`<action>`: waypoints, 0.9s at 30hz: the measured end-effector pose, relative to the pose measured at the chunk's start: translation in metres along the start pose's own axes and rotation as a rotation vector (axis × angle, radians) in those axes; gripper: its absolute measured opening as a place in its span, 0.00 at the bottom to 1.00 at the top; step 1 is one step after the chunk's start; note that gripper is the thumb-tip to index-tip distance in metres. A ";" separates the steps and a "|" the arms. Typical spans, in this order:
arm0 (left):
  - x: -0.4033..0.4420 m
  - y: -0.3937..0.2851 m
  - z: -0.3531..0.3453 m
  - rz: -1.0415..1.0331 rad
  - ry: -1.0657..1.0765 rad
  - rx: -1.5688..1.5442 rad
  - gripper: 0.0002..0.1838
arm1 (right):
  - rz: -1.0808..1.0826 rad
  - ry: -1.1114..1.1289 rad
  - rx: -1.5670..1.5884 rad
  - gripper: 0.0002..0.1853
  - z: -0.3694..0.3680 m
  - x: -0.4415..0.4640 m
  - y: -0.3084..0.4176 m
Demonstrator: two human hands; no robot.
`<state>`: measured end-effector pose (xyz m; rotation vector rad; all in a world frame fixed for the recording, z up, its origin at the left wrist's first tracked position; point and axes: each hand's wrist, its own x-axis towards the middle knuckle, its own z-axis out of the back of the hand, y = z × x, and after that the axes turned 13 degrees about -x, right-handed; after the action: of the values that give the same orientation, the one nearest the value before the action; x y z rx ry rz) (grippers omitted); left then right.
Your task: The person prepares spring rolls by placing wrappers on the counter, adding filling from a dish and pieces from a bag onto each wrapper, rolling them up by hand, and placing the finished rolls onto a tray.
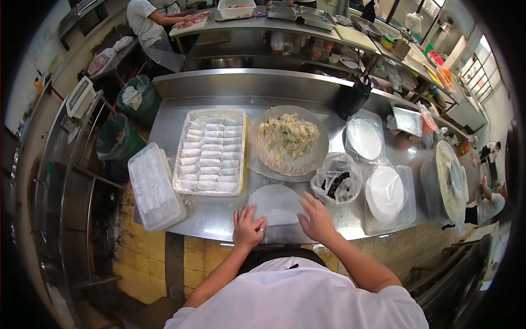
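Observation:
On the steel table in front of me lies a thin, pale round wrapper (275, 202). At its lower left edge rests my left hand (249, 228), fingers apart. By its right edge is my right hand (318, 219), fingers spread and slightly blurred; whether it touches the sheet I cannot tell. Beyond the wrapper stands a round tray of chopped filling (289, 137), pale with green bits. To its left, a white tray (244, 118) holds rows of white rolls (210, 155). A clear plastic bag (341, 170) with something black inside sits right of the filling.
A covered container (156, 189) overhangs the table's left edge. Bagged stacks of white round sheets (364, 138), (384, 192) lie on the right. A dark cylindrical holder (355, 98) stands at the back right. Behind, a co-worker (145, 19) handles meat at another counter.

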<state>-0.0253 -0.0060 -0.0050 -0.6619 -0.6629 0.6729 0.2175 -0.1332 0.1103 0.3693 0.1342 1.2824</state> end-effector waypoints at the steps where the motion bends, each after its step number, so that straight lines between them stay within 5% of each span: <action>1: 0.000 0.000 -0.001 -0.006 0.000 0.014 0.10 | 0.035 -0.096 0.039 0.27 0.010 0.030 0.009; 4: 0.000 0.001 0.000 -0.012 0.001 0.044 0.11 | -0.022 -0.158 0.073 0.23 0.008 0.121 -0.001; 9: 0.000 0.000 0.003 0.014 0.019 0.027 0.11 | -0.154 0.104 -0.132 0.19 -0.046 0.231 -0.053; 15: -0.003 0.005 0.001 0.016 0.021 0.011 0.11 | -0.100 0.320 -0.165 0.13 -0.059 0.249 -0.038; 21: -0.002 0.005 0.002 0.030 0.028 0.001 0.11 | 0.078 0.070 -0.220 0.15 -0.079 0.255 -0.045; 24: -0.001 0.003 0.004 0.039 0.031 0.002 0.10 | 0.007 0.324 -0.256 0.16 -0.069 0.257 -0.025; 27: -0.001 0.002 0.004 0.028 0.021 0.000 0.09 | 0.013 0.300 -0.283 0.16 -0.069 0.263 -0.034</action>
<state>-0.0300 -0.0039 -0.0044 -0.6786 -0.6352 0.6908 0.3028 0.1225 0.0623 -0.0666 0.2008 1.3428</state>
